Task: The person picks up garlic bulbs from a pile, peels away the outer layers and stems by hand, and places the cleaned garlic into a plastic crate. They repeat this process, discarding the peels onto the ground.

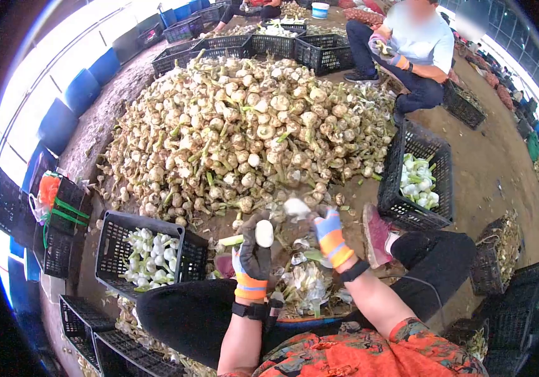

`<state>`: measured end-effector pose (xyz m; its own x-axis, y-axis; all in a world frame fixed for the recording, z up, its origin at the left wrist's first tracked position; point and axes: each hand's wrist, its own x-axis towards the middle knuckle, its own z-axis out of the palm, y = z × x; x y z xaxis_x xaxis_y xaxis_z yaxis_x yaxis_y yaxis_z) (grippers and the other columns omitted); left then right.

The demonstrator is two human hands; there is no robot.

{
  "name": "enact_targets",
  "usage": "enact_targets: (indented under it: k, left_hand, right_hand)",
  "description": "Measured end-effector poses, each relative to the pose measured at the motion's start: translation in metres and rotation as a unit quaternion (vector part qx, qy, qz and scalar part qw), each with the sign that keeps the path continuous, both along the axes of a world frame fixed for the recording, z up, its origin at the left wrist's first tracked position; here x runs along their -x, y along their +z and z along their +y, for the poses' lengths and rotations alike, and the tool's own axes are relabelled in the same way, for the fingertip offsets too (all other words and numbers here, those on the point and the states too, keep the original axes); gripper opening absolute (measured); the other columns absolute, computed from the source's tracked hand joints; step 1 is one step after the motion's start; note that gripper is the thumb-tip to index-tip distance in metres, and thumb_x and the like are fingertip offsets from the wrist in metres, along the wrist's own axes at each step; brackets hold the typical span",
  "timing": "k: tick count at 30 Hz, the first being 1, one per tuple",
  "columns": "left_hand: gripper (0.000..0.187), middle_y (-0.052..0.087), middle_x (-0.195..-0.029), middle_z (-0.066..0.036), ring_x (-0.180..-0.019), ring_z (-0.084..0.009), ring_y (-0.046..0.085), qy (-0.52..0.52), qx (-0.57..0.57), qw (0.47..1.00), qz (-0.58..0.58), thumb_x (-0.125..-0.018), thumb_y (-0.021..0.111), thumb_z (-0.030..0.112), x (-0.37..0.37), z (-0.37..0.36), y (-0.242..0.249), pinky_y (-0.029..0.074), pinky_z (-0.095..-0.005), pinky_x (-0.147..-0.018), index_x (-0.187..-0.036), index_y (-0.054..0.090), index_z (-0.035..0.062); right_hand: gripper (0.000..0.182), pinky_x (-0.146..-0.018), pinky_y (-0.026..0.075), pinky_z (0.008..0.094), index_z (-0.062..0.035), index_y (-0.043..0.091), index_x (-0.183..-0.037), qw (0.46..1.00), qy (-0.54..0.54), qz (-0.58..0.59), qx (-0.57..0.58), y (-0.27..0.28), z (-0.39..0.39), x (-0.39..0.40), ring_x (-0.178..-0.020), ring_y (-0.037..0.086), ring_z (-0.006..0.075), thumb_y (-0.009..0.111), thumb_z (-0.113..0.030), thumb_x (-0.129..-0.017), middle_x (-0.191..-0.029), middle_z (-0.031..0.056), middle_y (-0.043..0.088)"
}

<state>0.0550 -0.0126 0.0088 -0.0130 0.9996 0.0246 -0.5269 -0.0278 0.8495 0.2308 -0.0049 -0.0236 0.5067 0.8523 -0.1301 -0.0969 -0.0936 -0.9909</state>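
Observation:
My left hand [252, 257], in a dark-palmed glove with an orange cuff, is closed around a white garlic bulb [264, 233]. The bulb's green stem [231, 240] sticks out to the left of the fingers. Opposite it, a little to the right, my right hand [330, 239] wears a similar glove, its fingertips smeared by motion. Just left of those fingertips a blurred whitish piece [296, 208] hangs in the air. Below both hands, between my legs, lies a heap of papery garlic skins [307, 286] and trimmings.
A big pile of untrimmed garlic [244, 132] spreads in front of me. Black crates of cleaned bulbs stand left [183, 267] and right [415, 217]. Another person [417, 47] squats at the pile's far right. More black crates [272, 45] line the back.

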Motion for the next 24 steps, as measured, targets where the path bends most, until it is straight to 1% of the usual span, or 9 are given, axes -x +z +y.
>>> enact_targets:
  k: [5, 7, 8, 10, 12, 15, 18, 21, 24]
  left_hand:
    - [0.037, 0.052, -0.119, -0.019, -0.112, -0.0303, 0.049, -0.057, 0.026, 0.958, -0.280, -0.090, 0.051, 0.023, 0.014, 0.008, 0.008, 0.038, -0.0451, -0.100, -0.117, 0.048, -0.0024]
    - [0.038, 0.052, -0.119, -0.020, -0.112, -0.0324, 0.049, -0.010, 0.048, 0.957, -0.286, -0.086, 0.055, 0.021, 0.030, 0.021, 0.004, 0.038, -0.0468, -0.100, -0.116, 0.050, -0.0012]
    - [0.038, 0.052, -0.119, -0.020, -0.111, -0.0327, 0.050, 0.131, 0.057, 0.988, -0.065, -0.085, 0.056, 0.020, 0.043, 0.026, -0.002, 0.038, -0.0466, -0.100, -0.115, 0.050, -0.0019]
    - [0.053, 0.049, -0.124, -0.021, -0.119, -0.0346, 0.044, 0.019, -0.003, 0.916, -0.401, -0.083, 0.061, 0.035, 0.107, 0.042, -0.012, 0.039, -0.0493, -0.099, -0.116, 0.048, -0.0036]
    - [0.064, 0.043, -0.130, -0.022, -0.122, -0.0365, 0.041, 0.168, 0.016, 0.856, -0.488, -0.081, 0.061, 0.044, 0.111, 0.043, 0.028, 0.039, -0.0507, -0.098, -0.120, 0.044, -0.0034]
    - [0.060, 0.039, -0.133, -0.023, -0.116, -0.0386, 0.046, 0.141, 0.059, 0.907, -0.393, -0.080, 0.063, 0.041, 0.105, 0.037, 0.019, 0.037, -0.0490, -0.100, -0.119, 0.045, -0.0009]
    - [0.037, 0.058, -0.086, -0.006, -0.091, -0.0261, 0.057, 0.142, 0.143, 0.945, -0.257, -0.087, 0.054, 0.042, 0.086, 0.036, -0.010, 0.046, -0.0464, -0.087, -0.103, 0.054, 0.0088]
    - [0.033, 0.055, -0.107, -0.005, -0.097, -0.0226, 0.055, 0.141, 0.187, 0.957, -0.172, -0.089, 0.054, 0.028, 0.054, 0.030, -0.018, 0.049, -0.0424, -0.082, -0.117, 0.050, 0.0124]
    - [0.046, 0.050, -0.116, -0.009, -0.104, -0.0230, 0.053, 0.106, 0.164, 0.978, 0.071, -0.084, 0.061, 0.018, 0.045, 0.035, -0.041, 0.045, -0.0344, -0.089, -0.125, 0.045, 0.0090]
  right_hand:
    - [0.011, -0.057, 0.045, 0.0267, -0.0012, 0.064, -0.072, 0.992, 0.075, -0.095, 0.032, -0.066, 0.003, -0.042, -0.058, 0.056, 0.0123, 0.056, -0.007, -0.070, -0.064, 0.0065, 0.062]
    - [0.028, -0.072, 0.049, 0.0351, 0.0013, 0.064, -0.090, 0.850, 0.288, -0.359, 0.254, -0.026, -0.009, -0.042, -0.080, 0.063, 0.0275, 0.058, -0.019, -0.071, -0.087, 0.0195, 0.064]
    - [0.038, -0.078, 0.049, 0.0375, 0.0002, 0.063, -0.100, 0.727, 0.358, -0.481, 0.333, -0.034, -0.011, -0.041, -0.090, 0.062, 0.0325, 0.059, -0.026, -0.073, -0.099, 0.0219, 0.063]
    - [0.039, -0.084, 0.047, 0.0409, -0.0009, 0.062, -0.101, 0.752, 0.346, -0.448, 0.337, -0.062, -0.009, -0.034, -0.095, 0.059, 0.0373, 0.055, -0.029, -0.075, -0.102, 0.0241, 0.061]
    - [0.039, -0.084, 0.047, 0.0412, -0.0011, 0.060, -0.104, 0.825, 0.290, -0.397, 0.278, -0.122, 0.006, -0.018, -0.096, 0.058, 0.0375, 0.055, -0.026, -0.074, -0.103, 0.0241, 0.060]
    - [0.041, -0.085, 0.046, 0.0410, -0.0002, 0.060, -0.104, 0.859, 0.251, -0.351, 0.276, -0.150, 0.042, 0.031, -0.098, 0.057, 0.0381, 0.058, -0.026, -0.072, -0.101, 0.0255, 0.060]
    - [0.036, -0.089, 0.042, 0.0434, -0.0055, 0.061, -0.105, 0.754, 0.276, -0.492, 0.337, -0.208, 0.045, 0.068, -0.108, 0.053, 0.0330, 0.053, -0.025, -0.075, -0.114, 0.0191, 0.056]
    - [0.038, -0.089, 0.041, 0.0419, -0.0037, 0.058, -0.105, 0.693, 0.327, -0.562, 0.310, -0.175, 0.042, 0.068, -0.109, 0.051, 0.0316, 0.054, -0.028, -0.076, -0.116, 0.0138, 0.054]
    - [0.030, -0.082, 0.045, 0.0443, -0.0046, 0.059, -0.096, 0.828, 0.246, -0.429, 0.265, -0.182, 0.044, 0.044, -0.095, 0.056, 0.0378, 0.057, -0.022, -0.072, -0.101, 0.0227, 0.059]
